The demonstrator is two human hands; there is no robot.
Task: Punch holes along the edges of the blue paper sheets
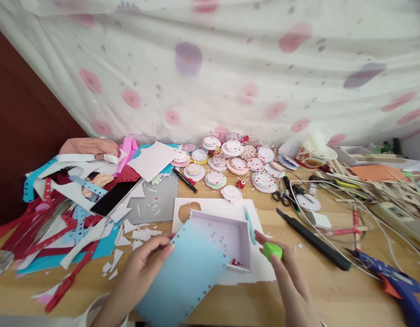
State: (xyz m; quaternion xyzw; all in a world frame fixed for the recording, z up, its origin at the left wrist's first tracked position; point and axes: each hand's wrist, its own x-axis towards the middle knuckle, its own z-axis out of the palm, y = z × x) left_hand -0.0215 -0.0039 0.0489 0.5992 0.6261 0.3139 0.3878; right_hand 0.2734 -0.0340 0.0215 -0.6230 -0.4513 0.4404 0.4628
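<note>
My left hand (142,270) pinches the left edge of a light blue paper sheet (184,274), which has a row of punched holes along its edges. In my right hand (287,277) sits a small green hole punch (272,250), fingers wrapped round it, close to the sheet's right edge. Just behind the sheet lies a shallow white tray (242,227) dotted with tiny paper circles. It rests on a white sheet (213,206) with a cut-out hole. A teal tool (250,225) leans on the tray's right rim.
Paper scraps and punched strips (65,213) pile up at the left beside a black phone (114,197). Several round decorated paper pieces (230,163) lie at the back. Scissors (281,195), a black knife (314,240), a blue glue gun (396,281) and wooden sticks (383,186) fill the right.
</note>
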